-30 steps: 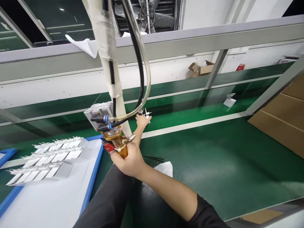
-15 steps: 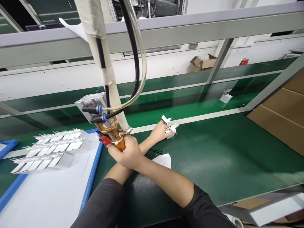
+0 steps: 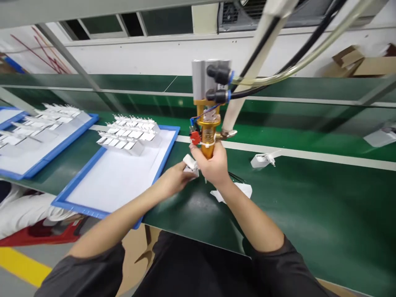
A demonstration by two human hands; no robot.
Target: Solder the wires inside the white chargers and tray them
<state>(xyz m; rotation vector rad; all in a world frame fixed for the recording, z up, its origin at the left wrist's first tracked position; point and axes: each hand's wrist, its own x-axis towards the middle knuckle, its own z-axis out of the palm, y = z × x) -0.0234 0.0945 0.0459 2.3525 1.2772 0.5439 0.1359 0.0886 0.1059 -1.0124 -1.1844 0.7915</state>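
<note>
My right hand [image 3: 215,166] is wrapped round a gold and silver pneumatic dispensing tool [image 3: 208,123], which hangs upright from a wrapped pole with black and clear hoses. Just left of it, my left hand [image 3: 173,179] grips a white plug adapter [image 3: 192,164] close to the tool's lower end. Whether the tool's tip touches that adapter I cannot tell. Another white plug adapter [image 3: 261,160] lies on the green bench to the right, its pins pointing right. A crumpled white sheet [image 3: 245,190] lies beyond my right wrist.
To the left, a blue-rimmed tray [image 3: 169,153] carries rows of white adapters [image 3: 131,133]. Farther left is a second blue-rimmed tray [image 3: 63,144] with more of them. An open cardboard box [image 3: 375,68] is at the back right. Someone's white clothing [image 3: 27,210] shows at lower left.
My left hand has come from under my right arm back to the left, carrying one of the two adapters. My right hand keeps its grip on the tool. The view has swung left.
</note>
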